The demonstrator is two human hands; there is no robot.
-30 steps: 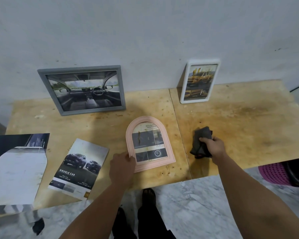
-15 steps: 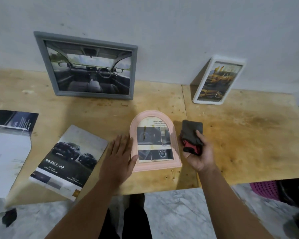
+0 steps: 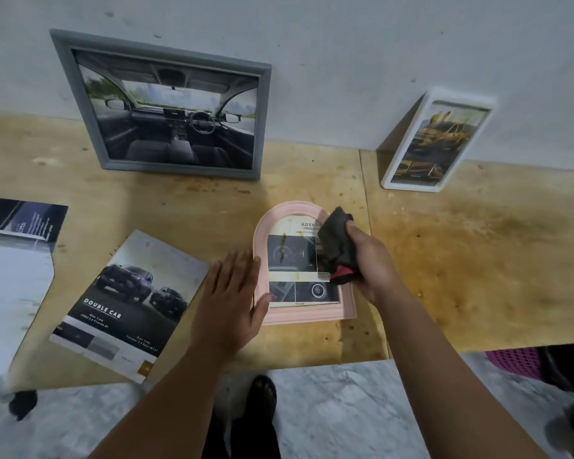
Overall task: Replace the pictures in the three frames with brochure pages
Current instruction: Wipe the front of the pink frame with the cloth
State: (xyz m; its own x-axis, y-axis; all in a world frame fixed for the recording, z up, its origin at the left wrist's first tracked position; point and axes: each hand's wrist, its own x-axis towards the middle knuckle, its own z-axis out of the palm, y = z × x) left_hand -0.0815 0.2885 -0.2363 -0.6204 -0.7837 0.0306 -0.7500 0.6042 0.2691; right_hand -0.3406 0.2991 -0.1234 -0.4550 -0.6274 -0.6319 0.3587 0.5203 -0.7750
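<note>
the pink arched frame [image 3: 304,313] lies flat on the wooden worktop [image 3: 478,260], near its front edge, with a brochure page showing a dashboard and a round button under its glass. the left hand [image 3: 229,299] is spread flat, fingers together and stretched, palm down on the worktop with the thumb touching the frame's left border. the right hand [image 3: 367,260] is closed round a dark bunched cloth [image 3: 335,246] with a red patch at its lower end, and the cloth sits on the upper right of the frame's glass. at the back, the grey frame [image 3: 166,104] leans against the wall, holding a car interior page, well apart from the pink one. to the right, the white frame [image 3: 436,140] leans against the wall too, tilted, with a yellow vehicle page inside. left of the spread hand lies a brochure [image 3: 130,306] marked double cab, two dark trucks on it, just beside the fingers. further left, a cut brochure sheet [image 3: 10,276] hangs over the worktop's edge. down right, a pink basket [image 3: 514,362] peeks out below the worktop.
</note>
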